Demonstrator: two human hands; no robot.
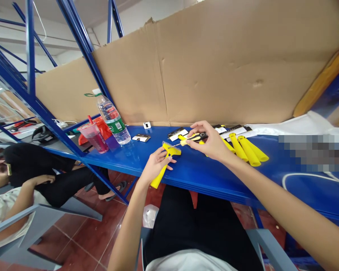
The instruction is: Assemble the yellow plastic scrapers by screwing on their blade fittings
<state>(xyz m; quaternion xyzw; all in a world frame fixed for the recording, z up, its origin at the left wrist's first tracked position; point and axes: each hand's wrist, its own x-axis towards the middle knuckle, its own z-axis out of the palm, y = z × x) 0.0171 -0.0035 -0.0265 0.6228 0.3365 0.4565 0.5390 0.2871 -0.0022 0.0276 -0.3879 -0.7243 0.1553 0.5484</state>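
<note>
My left hand (pixel 157 162) is closed around a yellow T-shaped scraper (pixel 159 177), its handle slanting down toward me and its wide head up. In my right hand (pixel 207 141) is a screwdriver (pixel 199 137) with a black and pale yellow handle. The screwdriver's thin shaft reaches left to the scraper's head; whether its tip touches a screw is too small to tell. Right of my right hand, several yellow handles (pixel 250 152) lie side by side on the blue table (pixel 203 177). Some are partly hidden behind that hand.
Black-and-white cards (pixel 177 134) lie along the cardboard wall (pixel 228 67), with a small folded card (pixel 141 137) farther left. A water bottle (pixel 114 120) and a pink cup (pixel 94 137) stand at the left. A white cable (pixel 299 175) curls at right. Another person (pixel 39 180) sits to the left.
</note>
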